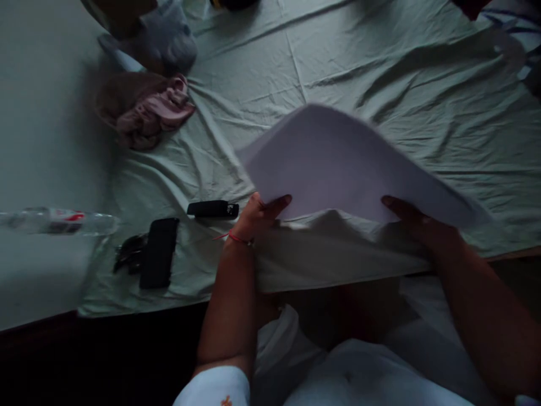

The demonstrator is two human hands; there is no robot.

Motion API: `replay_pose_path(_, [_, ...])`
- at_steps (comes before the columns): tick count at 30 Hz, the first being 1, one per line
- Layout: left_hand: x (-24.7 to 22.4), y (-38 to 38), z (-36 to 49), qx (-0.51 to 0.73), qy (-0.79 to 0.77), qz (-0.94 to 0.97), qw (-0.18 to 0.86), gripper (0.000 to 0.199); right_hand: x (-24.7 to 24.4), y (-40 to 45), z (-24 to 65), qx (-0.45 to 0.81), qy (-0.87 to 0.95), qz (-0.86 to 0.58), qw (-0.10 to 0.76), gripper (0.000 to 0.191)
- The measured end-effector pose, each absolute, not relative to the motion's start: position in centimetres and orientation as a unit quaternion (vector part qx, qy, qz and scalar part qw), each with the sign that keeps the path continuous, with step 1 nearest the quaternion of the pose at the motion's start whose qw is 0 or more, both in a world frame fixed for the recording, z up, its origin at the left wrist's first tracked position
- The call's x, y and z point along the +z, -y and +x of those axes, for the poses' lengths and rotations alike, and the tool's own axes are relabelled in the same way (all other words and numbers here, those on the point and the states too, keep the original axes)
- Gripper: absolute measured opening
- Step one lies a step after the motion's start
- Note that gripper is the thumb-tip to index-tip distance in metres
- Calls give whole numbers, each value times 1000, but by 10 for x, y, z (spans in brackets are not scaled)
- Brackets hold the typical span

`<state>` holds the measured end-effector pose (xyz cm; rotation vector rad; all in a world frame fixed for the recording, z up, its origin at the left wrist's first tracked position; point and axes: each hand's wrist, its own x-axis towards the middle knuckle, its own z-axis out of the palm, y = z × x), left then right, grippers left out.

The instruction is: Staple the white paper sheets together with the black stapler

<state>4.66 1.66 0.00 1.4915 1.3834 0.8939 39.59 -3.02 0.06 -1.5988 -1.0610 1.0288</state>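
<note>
1) Pinching white paper (325, 163) by near edge with left hand (257, 217), closed to paper thickness;
2) Pinching same edge likewise with right hand (416, 223); can't tell spread of fingers underneath;
3) Holding paper bowed over green cloth (257, 84), near black object (211, 209)

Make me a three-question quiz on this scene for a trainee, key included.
1. What do the left hand and the right hand both hold?

2. Fill in the blank: a red string circles the ____ wrist.

3. Which of these lies nearest the left hand?
A) the clear bottle
B) the pink cloth
C) the slim black object

Key:
1. White paper, held by its near edge with both thumbs on top.
2. left
3. C
</note>
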Motion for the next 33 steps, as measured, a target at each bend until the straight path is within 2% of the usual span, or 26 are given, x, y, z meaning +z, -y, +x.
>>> replay_pose_path(6, [14, -11, 51, 321, -509, 528, 600, 45, 0, 31, 396, 416, 391, -654, 496, 33])
replay_pose_path(10, [25, -7, 53, 299, -489, 510, 641, 54, -4, 28, 398, 420, 367, -643, 524, 39])
replay_pose_path(14, [29, -8, 53, 256, -491, 490, 673, 73, -7, 27, 399, 396, 353, -650, 544, 42])
replay_pose_path(17, [27, -10, 51, 236, -491, 477, 690, 64, -5, 30, 397, 329, 353, -687, 544, 42])
replay_pose_path(21, [25, -10, 46, 253, -464, 542, 653, 54, -5, 32, 398, 286, 337, -718, 537, 41])
replay_pose_path(27, [24, -8, 44, 281, -448, 565, 634, 49, -5, 26, 399, 414, 283, -604, 619, 44])
replay_pose_path(33, [24, -8, 50, 346, -483, 516, 617, 52, -2, 19, 399, 477, 241, -582, 613, 46])
